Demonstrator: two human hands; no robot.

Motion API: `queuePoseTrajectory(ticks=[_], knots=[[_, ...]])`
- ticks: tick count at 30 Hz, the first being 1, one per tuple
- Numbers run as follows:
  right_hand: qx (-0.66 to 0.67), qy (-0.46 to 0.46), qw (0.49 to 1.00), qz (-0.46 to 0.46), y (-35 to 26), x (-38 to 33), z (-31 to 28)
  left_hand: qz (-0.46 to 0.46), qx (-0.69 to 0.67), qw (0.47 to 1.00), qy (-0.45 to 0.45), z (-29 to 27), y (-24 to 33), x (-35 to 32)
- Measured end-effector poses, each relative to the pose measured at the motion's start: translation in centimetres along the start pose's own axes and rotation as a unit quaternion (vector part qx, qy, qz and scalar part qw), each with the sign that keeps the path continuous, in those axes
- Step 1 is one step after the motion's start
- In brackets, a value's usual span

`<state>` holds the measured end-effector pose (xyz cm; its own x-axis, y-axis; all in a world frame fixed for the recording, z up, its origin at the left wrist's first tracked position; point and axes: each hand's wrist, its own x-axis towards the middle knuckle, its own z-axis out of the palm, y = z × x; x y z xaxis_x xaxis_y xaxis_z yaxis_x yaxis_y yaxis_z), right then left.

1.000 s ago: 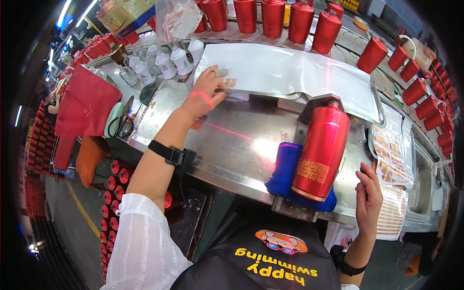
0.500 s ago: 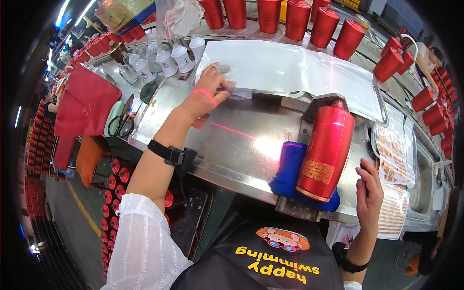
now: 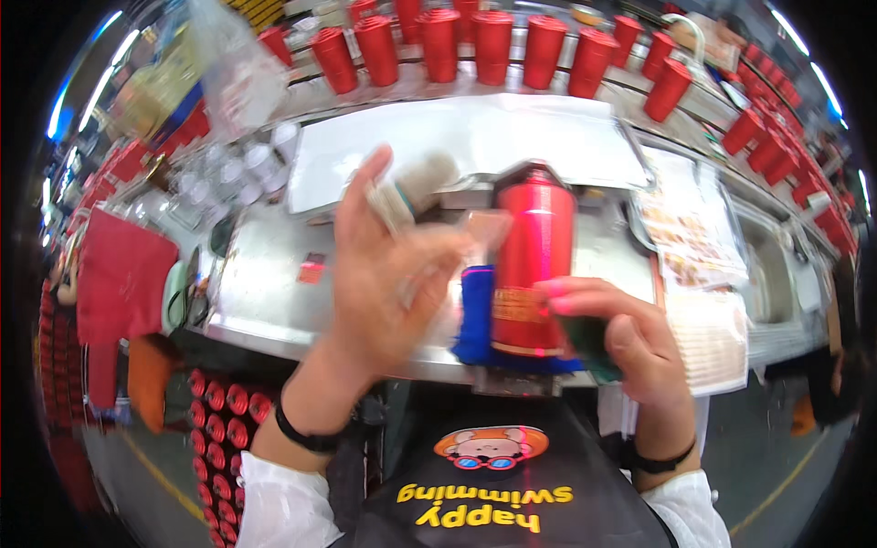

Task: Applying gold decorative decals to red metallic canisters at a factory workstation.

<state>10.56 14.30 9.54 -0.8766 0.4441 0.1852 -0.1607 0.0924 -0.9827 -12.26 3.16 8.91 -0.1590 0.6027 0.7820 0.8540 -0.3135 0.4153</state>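
Note:
A red bottle with gold lettering near its base lies tilted on a blue cloth over a metal holder at the bench's front. To its left, my left hand is blurred; thumb and finger pinch a small, thin, pale brown sheet beside the bottle. A beige cover sits on one of its raised fingers. My right hand is at the bottle's lower right side, fingers curled around a dark green flat piece. Whether these fingers touch the bottle, I cannot tell.
White sheets lie in a tray behind the bottle. Red bottles line the far side. A small red label rests on the metal bench at left. White bottles stand beyond it; printed gold sheets hang at right.
My left hand has come from the tray's edge toward the bottle, carrying the small sheet. My right hand has moved in against the bottle's side, and the dark green piece now shows. The view has shifted.

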Motion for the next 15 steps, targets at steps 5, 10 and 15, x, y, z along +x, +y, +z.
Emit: queuePoseTrajectory(ticks=[5,10,15], knots=[[0.08,0.054,0.995,0.024,2.2,-1.0,-0.9,0.181,0.134,0.974,-0.004,5.7,5.5,-3.1],[-0.124,0.103,0.987,-0.023,1.5,-3.2,-2.9,0.196,0.16,0.967,-0.029,7.9,6.6,-3.6],[-0.299,0.146,0.942,-0.049,-0.1,-3.9,-5.5,0.147,0.108,0.981,-0.066,8.4,7.0,-3.5]])
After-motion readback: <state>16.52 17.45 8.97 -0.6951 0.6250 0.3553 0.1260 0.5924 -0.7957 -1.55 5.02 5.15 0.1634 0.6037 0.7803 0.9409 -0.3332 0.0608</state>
